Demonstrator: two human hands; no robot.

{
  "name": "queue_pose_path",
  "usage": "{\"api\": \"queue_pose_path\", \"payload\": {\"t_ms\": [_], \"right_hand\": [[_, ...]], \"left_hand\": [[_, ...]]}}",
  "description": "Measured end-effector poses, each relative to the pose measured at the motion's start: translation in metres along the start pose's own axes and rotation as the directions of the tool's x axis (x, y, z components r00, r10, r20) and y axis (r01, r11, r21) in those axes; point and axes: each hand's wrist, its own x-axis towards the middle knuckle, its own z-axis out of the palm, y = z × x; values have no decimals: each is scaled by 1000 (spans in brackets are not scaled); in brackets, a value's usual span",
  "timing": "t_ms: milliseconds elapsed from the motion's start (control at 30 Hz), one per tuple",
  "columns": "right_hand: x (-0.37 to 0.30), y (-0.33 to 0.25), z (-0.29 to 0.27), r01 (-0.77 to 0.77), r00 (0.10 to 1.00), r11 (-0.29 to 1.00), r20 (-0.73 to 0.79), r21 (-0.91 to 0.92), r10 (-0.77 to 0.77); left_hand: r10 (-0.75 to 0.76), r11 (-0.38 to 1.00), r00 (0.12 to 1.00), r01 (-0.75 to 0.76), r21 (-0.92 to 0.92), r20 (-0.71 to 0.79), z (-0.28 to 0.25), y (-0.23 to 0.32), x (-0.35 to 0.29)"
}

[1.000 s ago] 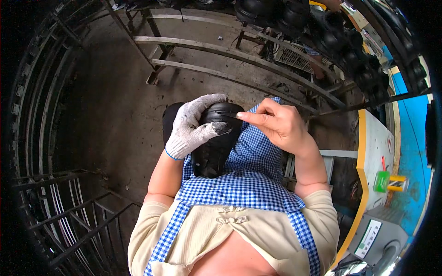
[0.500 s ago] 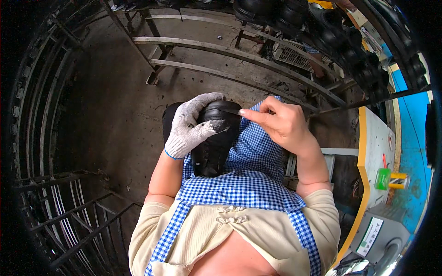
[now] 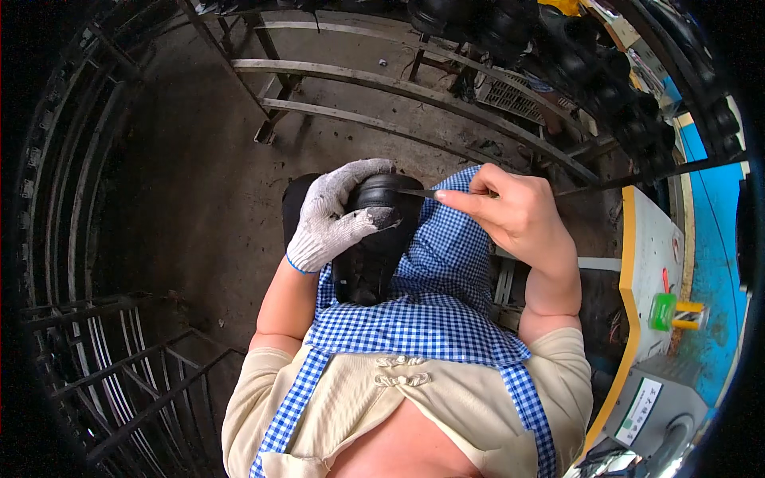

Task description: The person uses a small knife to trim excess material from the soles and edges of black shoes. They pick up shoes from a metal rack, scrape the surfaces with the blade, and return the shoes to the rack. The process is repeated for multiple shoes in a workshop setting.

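A black shoe point(image 3: 374, 263) rests on my lap, its rounded, ridged end pointing away from me. My left hand point(image 3: 335, 211), in a white knitted glove with dark smudges, wraps round that end, thumb on the near side. My bare right hand point(image 3: 510, 215) is to the right of the shoe, thumb and forefinger pinched on a thin dark strip point(image 3: 416, 192). The strip stretches from the fingertips to the shoe's ridged edge; whether it is joined to the shoe I cannot tell. Under the shoe lies my blue checked apron point(image 3: 414, 323).
Metal rack rails point(image 3: 351, 80) cross ahead of me, with several black shoes point(image 3: 574, 64) at the upper right. A white table with a yellow edge point(image 3: 629, 271) stands at my right, holding a green container point(image 3: 662, 311). Another metal frame point(image 3: 143, 382) is at the lower left.
My right hand has moved right, away from the shoe, and more of the thin dark strip shows between them. My left hand keeps its hold on the shoe.
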Motion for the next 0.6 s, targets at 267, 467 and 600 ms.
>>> {"api": "queue_pose_path", "payload": {"t_ms": [267,467,600], "right_hand": [[7,-1,5,46,998,998,-36,-33,-47],[5,5,4,7,997,999,-76,43,-4],[-2,8,1,-5,1000,999,-26,43,6]], "left_hand": [[46,999,999,-46,-8,-3,2,-2,1],[-9,999,1000,9,-42,-7,-2,-1,0],[-36,998,999,36,-42,9,-3,1,2]]}}
